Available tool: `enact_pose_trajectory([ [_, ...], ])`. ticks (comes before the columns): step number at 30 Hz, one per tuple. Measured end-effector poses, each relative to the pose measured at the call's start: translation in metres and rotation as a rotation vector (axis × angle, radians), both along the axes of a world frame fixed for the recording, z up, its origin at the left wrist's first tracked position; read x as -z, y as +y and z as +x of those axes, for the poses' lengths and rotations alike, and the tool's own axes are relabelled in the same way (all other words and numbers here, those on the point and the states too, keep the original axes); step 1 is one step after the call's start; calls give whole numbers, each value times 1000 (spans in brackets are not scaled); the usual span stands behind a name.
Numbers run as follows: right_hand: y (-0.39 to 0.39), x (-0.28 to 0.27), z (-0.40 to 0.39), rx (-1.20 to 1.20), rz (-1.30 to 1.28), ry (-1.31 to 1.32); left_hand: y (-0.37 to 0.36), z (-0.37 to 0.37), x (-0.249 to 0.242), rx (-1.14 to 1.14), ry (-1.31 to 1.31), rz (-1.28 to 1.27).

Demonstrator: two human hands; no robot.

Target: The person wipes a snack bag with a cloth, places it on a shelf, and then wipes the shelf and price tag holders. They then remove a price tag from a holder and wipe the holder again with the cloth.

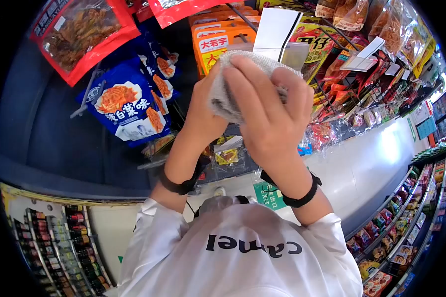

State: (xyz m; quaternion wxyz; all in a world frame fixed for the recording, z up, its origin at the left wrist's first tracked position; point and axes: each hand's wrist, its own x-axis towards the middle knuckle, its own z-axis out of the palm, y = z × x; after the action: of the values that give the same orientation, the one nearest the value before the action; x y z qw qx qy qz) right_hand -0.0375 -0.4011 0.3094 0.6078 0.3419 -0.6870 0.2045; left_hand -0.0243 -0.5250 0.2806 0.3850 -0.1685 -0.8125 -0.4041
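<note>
A grey cloth (220,94) is bunched up between my two hands, in front of the hanging snack packets. My right hand (272,114) lies over it, fingers bent and pressed into the folds. From the other side my left hand (205,106) grips the same cloth; most of its fingers are hidden behind it. Just beyond the cloth stands a white card (275,34) in a clear plastic tag holder (296,54). Orange snack packets (213,42) hang right behind, near the fingertips.
Blue snack packets (126,101) and a red-edged packet (84,34) hang on hooks at the left. Yellow packets (312,42) and bagged snacks (352,15) crowd the right. Below are a pale floor (362,173), a green floor sign (270,196) and stocked shelves (399,222).
</note>
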Motion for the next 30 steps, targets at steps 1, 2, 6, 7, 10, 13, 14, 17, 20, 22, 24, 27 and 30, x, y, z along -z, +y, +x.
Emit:
enact_pose_trajectory([
  [1,-3,0,3,-11,12,9,-1,0,1,-2,0,1],
  [2,-2,-4,7,-22,36,-68,-3,0,1,-2,-32,3],
  [6,13,2,3,-234,118,-184,-5,2,8,30,-9,52],
  [7,18,9,3,-251,121,-201,-4,5,12,51,-28,92],
  [10,32,41,3,-309,127,-219,3,18,29,108,-185,169],
  [13,55,80,12,-286,152,-293,5,43,65,137,-343,149],
  [14,64,99,14,-283,171,-409,2,58,90,191,-479,215],
  [17,80,130,21,-259,194,-573,-10,91,121,204,-815,293],
  [20,89,155,29,-242,218,-680,-37,114,151,92,-1220,234],
  [22,95,166,35,-247,253,-754,-62,127,185,25,-1418,168],
  [24,100,172,38,-255,280,-802,-88,141,221,-305,-1506,353],
  [27,106,177,40,-240,285,-865,-102,154,245,-487,-1055,779],
  [30,110,179,39,-225,273,-895,-133,167,267,-650,-1034,816],
])
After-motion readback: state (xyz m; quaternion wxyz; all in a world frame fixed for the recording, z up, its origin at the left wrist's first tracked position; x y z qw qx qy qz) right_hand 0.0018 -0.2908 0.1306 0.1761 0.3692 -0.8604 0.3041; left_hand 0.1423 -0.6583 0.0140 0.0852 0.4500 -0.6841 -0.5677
